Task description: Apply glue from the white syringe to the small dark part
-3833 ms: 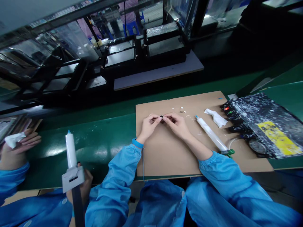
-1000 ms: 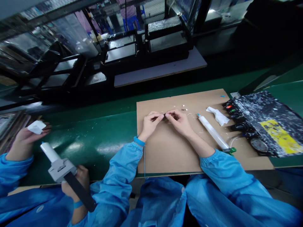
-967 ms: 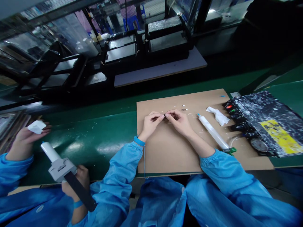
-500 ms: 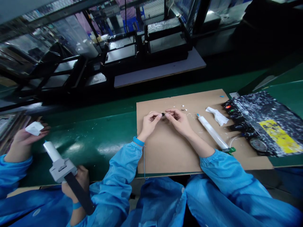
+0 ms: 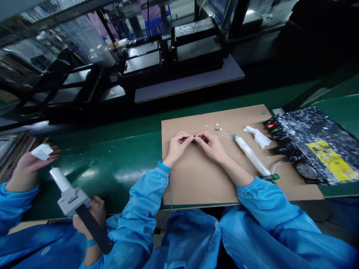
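Observation:
My left hand (image 5: 177,145) and my right hand (image 5: 211,144) meet above a brown cardboard sheet (image 5: 190,179), their fingertips pinching a tiny black part (image 5: 194,136). Most of that part is hidden by my fingers. To the right of my right hand lies a white-bodied syringe (image 5: 251,156) with a blue tip, and beyond it a crumpled white wipe (image 5: 258,137). Small white crumbs (image 5: 217,129) are scattered on the cardboard above my hands.
A co-worker's hands at left hold a white cloth (image 5: 42,151) and a grey dispenser (image 5: 70,198) over the green bench (image 5: 106,157). A speckled black machine (image 5: 314,145) with a yellow patch stands at right. Black racks line the far side.
My fingertips have closed in around the black part, bringing my hands slightly nearer together. The co-worker's dispenser has tilted a little.

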Demonstrator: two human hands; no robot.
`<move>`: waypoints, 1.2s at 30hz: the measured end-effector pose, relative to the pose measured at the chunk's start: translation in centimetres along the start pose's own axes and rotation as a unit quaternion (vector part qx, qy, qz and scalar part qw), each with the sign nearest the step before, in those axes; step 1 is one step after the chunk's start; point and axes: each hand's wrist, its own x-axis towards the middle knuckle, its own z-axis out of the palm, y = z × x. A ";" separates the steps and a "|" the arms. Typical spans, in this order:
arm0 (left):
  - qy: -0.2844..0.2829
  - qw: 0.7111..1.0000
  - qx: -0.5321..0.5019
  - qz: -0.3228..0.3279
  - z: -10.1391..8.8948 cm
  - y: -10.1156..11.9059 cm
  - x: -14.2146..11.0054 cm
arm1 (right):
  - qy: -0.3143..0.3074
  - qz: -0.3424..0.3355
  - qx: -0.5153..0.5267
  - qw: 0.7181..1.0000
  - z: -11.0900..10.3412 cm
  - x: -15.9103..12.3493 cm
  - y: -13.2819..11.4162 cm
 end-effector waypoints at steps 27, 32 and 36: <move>0.052 0.996 -0.012 -0.068 -0.2 0.2 0.2 | 0.002 0.042 0.015 0.999 -0.1 0.1 -0.2; -0.004 0.999 -0.019 -0.047 -0.2 -0.1 0.2 | -0.003 0.047 0.042 0.998 0.0 0.0 0.0; -0.015 1.000 -0.003 -0.027 -0.3 -0.4 0.2 | -0.010 0.044 0.044 0.998 0.0 0.0 0.0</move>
